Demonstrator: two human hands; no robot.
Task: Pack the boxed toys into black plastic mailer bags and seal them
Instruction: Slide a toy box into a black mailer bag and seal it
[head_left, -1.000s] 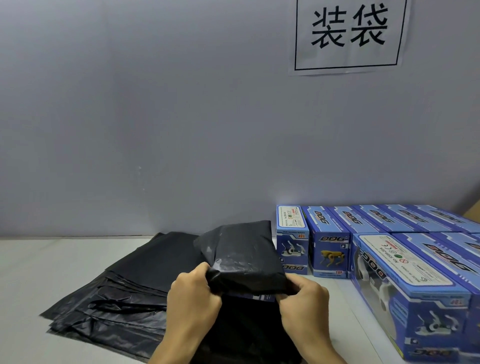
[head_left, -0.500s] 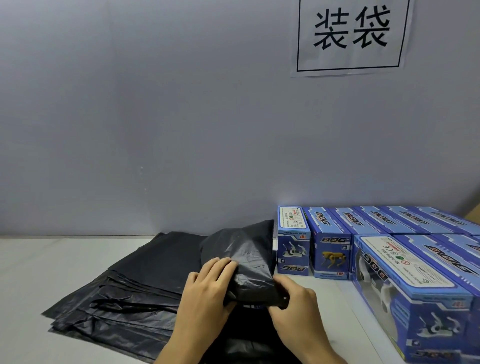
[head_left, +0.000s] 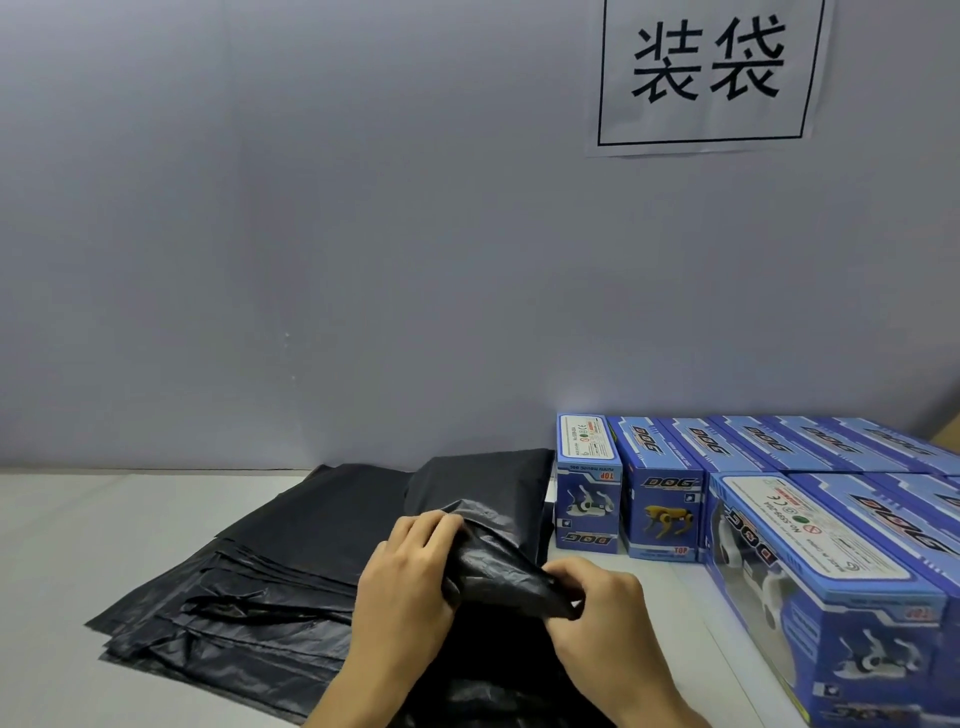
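Observation:
A black mailer bag (head_left: 493, 564) with a box inside lies in front of me on the white table. My left hand (head_left: 402, 582) grips the crumpled bag end from the left, fingers curled over its top fold. My right hand (head_left: 597, 608) pinches the same flap at its right corner. The box inside is fully hidden by the plastic. A stack of flat black mailer bags (head_left: 249, 587) spreads out to the left. Blue boxed toy dogs (head_left: 660, 509) stand in rows at the right.
A nearer blue toy box (head_left: 831, 587) lies close to my right hand at the table's right side. The grey wall behind carries a paper sign (head_left: 709, 73). Bare white table top (head_left: 78, 519) shows at the far left.
The bagged box has been lowered and turned down towards the table. My left hand shifted over the top fold, and both hands have gathered the flap tighter.

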